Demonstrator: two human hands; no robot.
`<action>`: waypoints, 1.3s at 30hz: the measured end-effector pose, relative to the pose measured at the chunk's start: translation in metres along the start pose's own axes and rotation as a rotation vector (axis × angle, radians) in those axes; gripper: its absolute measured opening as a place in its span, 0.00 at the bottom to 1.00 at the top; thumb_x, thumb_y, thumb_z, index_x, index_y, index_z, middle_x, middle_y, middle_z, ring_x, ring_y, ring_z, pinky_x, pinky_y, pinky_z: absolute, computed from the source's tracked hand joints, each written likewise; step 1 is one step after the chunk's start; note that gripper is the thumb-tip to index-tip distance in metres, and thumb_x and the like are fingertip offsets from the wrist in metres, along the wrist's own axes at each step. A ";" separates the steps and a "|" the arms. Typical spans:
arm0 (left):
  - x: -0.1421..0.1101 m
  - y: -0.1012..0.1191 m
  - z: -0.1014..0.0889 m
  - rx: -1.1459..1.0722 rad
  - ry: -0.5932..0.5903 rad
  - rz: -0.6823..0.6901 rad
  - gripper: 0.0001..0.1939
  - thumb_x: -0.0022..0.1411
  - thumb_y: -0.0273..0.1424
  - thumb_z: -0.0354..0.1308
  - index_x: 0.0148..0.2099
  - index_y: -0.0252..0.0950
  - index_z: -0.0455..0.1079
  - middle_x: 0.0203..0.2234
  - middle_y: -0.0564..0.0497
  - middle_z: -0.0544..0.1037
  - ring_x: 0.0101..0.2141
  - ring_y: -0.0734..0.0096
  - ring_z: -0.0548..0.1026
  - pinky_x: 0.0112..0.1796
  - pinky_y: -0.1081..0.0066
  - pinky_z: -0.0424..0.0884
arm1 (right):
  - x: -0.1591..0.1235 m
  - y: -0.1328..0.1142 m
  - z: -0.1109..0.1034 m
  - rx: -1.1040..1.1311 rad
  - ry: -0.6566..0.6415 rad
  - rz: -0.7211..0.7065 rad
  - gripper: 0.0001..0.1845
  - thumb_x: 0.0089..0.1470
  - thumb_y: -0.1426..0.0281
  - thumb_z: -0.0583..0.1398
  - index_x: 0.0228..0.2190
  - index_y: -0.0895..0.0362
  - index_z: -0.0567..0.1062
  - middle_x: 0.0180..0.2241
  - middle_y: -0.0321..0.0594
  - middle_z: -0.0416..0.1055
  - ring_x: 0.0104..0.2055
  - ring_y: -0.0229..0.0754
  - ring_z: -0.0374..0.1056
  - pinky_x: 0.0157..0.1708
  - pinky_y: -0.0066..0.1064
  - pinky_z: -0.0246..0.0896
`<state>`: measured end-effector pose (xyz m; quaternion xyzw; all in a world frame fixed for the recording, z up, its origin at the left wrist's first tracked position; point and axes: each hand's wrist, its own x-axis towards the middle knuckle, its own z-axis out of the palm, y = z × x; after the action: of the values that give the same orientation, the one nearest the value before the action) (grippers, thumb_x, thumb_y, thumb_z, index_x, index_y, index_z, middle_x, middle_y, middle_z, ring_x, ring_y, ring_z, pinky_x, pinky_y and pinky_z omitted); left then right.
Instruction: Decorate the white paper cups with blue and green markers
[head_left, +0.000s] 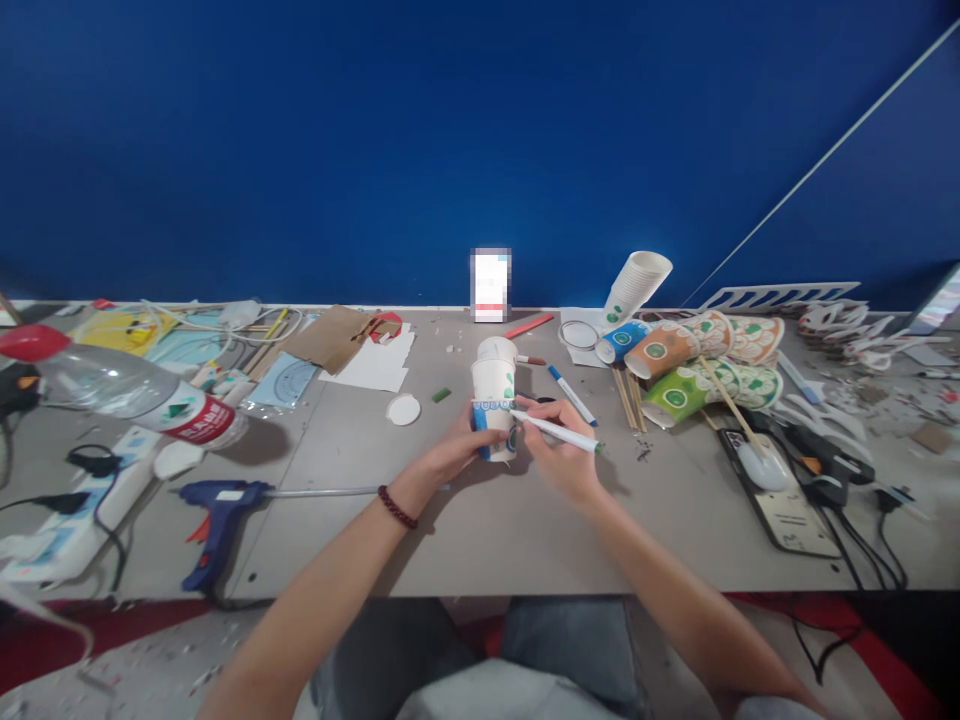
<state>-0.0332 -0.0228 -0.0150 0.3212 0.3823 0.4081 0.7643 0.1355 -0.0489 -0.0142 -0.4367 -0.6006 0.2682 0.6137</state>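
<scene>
Grey tabletop (322, 540) beneath, the left hand (448, 452) clasps a blue-and-white paper cup (500, 419) whose stacked white paper cup (491, 381) could tip if the right hand (564, 466) pushes its pinched marker (561, 431) too hard.

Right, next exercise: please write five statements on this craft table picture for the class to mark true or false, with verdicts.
1. The right hand holds a white marker with a green end. True.
2. The left hand is empty. False: it grips a blue-and-white paper cup.
3. The blue glue gun lies on the table to the left of both hands. True.
4. The blue-ended marker lies to the left of the gripped cup. False: it lies to the right.
5. The plastic bottle has a green cap. False: its cap is red.
</scene>
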 end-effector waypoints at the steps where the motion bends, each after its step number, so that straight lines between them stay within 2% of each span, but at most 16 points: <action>1: 0.000 0.000 0.000 0.002 0.002 -0.004 0.36 0.46 0.22 0.74 0.56 0.40 0.65 0.46 0.46 0.80 0.46 0.57 0.80 0.49 0.57 0.76 | 0.000 0.000 0.000 0.004 0.002 0.010 0.08 0.56 0.67 0.66 0.31 0.51 0.71 0.30 0.39 0.81 0.48 0.57 0.83 0.39 0.42 0.79; 5: 0.000 0.001 0.001 0.025 0.021 -0.009 0.34 0.47 0.22 0.74 0.55 0.39 0.66 0.46 0.45 0.81 0.46 0.57 0.81 0.51 0.55 0.75 | 0.000 0.001 0.000 0.003 -0.005 0.034 0.07 0.57 0.66 0.66 0.31 0.51 0.72 0.31 0.40 0.81 0.49 0.57 0.82 0.38 0.41 0.80; 11: -0.002 0.001 0.000 0.048 0.011 -0.006 0.37 0.47 0.24 0.74 0.57 0.40 0.65 0.49 0.43 0.79 0.49 0.52 0.79 0.54 0.49 0.73 | 0.000 0.002 -0.001 -0.020 0.007 0.045 0.08 0.57 0.64 0.66 0.31 0.50 0.72 0.32 0.41 0.82 0.48 0.57 0.82 0.39 0.43 0.81; 19: -0.002 0.001 0.001 0.064 0.015 0.004 0.33 0.47 0.24 0.74 0.54 0.40 0.66 0.47 0.46 0.79 0.46 0.57 0.79 0.50 0.55 0.75 | 0.000 0.001 0.000 0.003 0.024 0.057 0.08 0.58 0.64 0.66 0.31 0.50 0.71 0.32 0.41 0.81 0.48 0.57 0.82 0.38 0.42 0.81; 27: -0.002 0.002 0.001 0.066 0.013 0.005 0.36 0.48 0.24 0.74 0.57 0.40 0.65 0.48 0.44 0.79 0.47 0.57 0.79 0.51 0.54 0.75 | -0.001 0.002 -0.001 0.005 0.021 0.070 0.10 0.59 0.61 0.66 0.31 0.50 0.72 0.32 0.41 0.82 0.48 0.57 0.82 0.39 0.43 0.81; 32: 0.000 -0.005 -0.001 0.055 -0.017 0.063 0.40 0.46 0.26 0.77 0.60 0.42 0.66 0.51 0.44 0.79 0.51 0.55 0.78 0.53 0.54 0.74 | 0.000 -0.002 -0.003 0.040 0.009 0.008 0.10 0.61 0.60 0.65 0.32 0.50 0.72 0.31 0.40 0.81 0.48 0.56 0.83 0.41 0.43 0.81; 39: 0.002 -0.008 0.002 0.045 0.038 0.133 0.47 0.45 0.26 0.79 0.65 0.46 0.63 0.52 0.46 0.79 0.51 0.56 0.79 0.54 0.56 0.73 | -0.001 -0.001 -0.002 0.012 -0.026 -0.106 0.07 0.60 0.64 0.65 0.32 0.50 0.72 0.31 0.39 0.79 0.50 0.57 0.82 0.46 0.47 0.80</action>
<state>-0.0278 -0.0250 -0.0215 0.3552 0.3834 0.4553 0.7208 0.1369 -0.0511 -0.0134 -0.3972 -0.6293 0.2443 0.6218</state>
